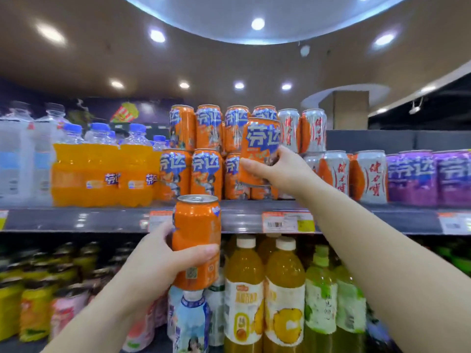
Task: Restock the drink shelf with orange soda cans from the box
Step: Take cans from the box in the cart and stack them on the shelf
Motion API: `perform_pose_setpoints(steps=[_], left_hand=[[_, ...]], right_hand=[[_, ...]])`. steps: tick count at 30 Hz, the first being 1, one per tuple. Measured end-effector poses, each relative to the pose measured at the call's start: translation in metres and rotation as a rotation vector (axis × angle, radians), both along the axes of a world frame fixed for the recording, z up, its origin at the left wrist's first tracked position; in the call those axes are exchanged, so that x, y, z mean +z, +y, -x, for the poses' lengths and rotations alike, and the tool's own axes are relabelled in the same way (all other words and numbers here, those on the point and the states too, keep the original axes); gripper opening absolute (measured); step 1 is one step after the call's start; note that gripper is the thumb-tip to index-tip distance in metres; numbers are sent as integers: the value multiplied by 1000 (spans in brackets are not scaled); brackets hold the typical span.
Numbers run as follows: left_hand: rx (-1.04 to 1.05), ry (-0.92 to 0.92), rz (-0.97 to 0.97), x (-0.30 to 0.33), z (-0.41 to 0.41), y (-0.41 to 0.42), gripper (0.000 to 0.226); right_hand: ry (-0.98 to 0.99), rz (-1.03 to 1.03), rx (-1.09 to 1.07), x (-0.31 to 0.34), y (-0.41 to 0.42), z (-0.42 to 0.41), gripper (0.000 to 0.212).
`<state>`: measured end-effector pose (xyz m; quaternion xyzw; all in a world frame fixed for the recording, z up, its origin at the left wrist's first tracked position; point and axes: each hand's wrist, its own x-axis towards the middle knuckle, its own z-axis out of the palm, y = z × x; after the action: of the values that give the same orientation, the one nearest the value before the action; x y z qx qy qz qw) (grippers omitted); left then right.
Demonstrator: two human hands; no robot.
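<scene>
My right hand (283,171) grips an orange soda can (260,149) with a blue logo, held up at the second tier of the stacked orange cans (193,151) on the top shelf (242,217). My left hand (163,261) holds another orange soda can (196,240) upright, below and in front of the shelf edge, with its silver top showing. The stack on the shelf is two cans high and several wide. The box is out of view.
Left of the stack stand orange soda bottles (102,174) and clear water bottles (23,154). Right of it are silver-and-orange cans (331,154) and purple cans (430,177). Juice bottles (265,296) fill the shelf below. Price tags (280,221) line the shelf edge.
</scene>
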<state>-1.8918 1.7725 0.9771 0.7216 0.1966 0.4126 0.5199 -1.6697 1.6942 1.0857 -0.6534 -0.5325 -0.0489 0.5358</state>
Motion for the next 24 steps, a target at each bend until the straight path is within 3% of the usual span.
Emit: perform_pose_setpoints(steps=[3,7,13,18,24], left_hand=[[-4,-2,27,-1,-2,7,54],[-23,-17,38,-2,-4,13,58],[-24,21,20,-8,-7,19,59],[-21,29,17,-11,-6,21,59],[-27,3,15,-9,-1,19,55]], right_hand=[[8,69,-75,-2,22,-9,71],[-60,191,-137,-10,43,-16,57],[-98,449,-94,-5,43,-21,78],[-141,430,-59,-1,35,-19,48],[-161,465,-60,1,32,-18,43]])
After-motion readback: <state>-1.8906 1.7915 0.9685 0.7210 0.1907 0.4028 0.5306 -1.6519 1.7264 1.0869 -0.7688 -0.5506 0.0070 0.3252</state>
